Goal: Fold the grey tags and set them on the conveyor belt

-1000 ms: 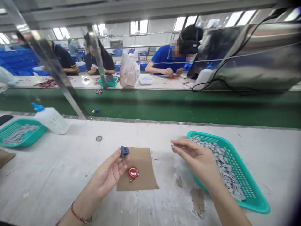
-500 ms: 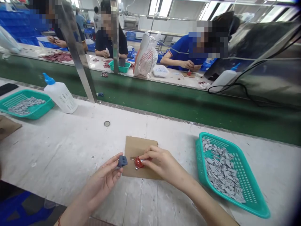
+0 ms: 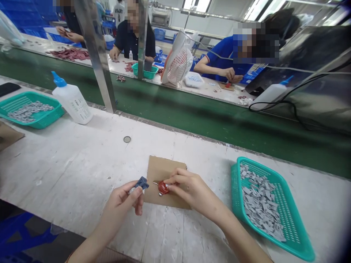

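My left hand (image 3: 127,199) pinches a small blue-grey block (image 3: 142,182) between thumb and fingers, just left of a brown cardboard square (image 3: 157,166). On that square lies a small round dish of glossy red liquid (image 3: 162,188), with a thin strand sticking out at its left. My right hand (image 3: 189,188) is over the cardboard, its thumb and fingertips closed at the dish's right edge. A small pale piece (image 3: 168,186) shows between those fingertips, mostly covered by them.
A green basket (image 3: 290,204) of grey pieces stands at right. Another green basket (image 3: 41,122) and a white squeeze bottle (image 3: 72,104) are at left. A bottle cap (image 3: 127,139) lies mid-table. Beyond a green strip (image 3: 170,106), several people work at another bench.
My left hand has turned over the blue-grey block, so the block is now tilted and the thumb lies across it. My right hand stays at the red dish. The view has shifted slightly.
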Available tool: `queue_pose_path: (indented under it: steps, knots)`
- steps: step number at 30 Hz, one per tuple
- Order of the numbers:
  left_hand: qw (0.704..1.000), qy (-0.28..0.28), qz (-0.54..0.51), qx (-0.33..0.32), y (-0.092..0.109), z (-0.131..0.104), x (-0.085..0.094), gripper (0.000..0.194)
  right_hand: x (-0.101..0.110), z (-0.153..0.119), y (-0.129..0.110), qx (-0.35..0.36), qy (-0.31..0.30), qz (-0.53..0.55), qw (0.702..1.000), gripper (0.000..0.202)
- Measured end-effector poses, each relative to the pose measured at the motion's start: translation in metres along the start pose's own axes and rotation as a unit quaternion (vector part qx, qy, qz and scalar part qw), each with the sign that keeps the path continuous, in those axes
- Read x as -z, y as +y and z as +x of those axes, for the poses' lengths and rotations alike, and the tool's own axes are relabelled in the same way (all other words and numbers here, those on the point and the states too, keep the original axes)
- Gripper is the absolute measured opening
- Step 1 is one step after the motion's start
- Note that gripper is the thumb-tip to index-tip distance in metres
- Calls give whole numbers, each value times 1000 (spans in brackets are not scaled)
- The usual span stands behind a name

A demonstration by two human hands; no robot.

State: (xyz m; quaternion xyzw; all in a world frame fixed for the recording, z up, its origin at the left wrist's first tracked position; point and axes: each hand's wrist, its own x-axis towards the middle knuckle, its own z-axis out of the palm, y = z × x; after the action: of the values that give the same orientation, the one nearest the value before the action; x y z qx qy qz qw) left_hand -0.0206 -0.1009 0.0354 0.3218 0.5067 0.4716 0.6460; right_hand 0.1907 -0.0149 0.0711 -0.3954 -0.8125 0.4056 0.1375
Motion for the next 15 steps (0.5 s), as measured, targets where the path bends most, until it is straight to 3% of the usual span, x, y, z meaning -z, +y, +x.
queue_pose_path:
  steps: [4,9,12,15]
  knots:
    - [996,11,84,-29,-2,-2,-5,36,10,-2,-4,-36,41,101,993,15]
    - [990,-25,131,-35,7,1,-22,24,19,-5,-1,-89,76,288,950,14]
    - [988,-54,140,-39,14,3,-35,18,22,-9,-5,-86,78,320,940,13]
    - [975,-68,195,-83,18,4,-44,19,23,-15,-14,-65,64,318,944,8]
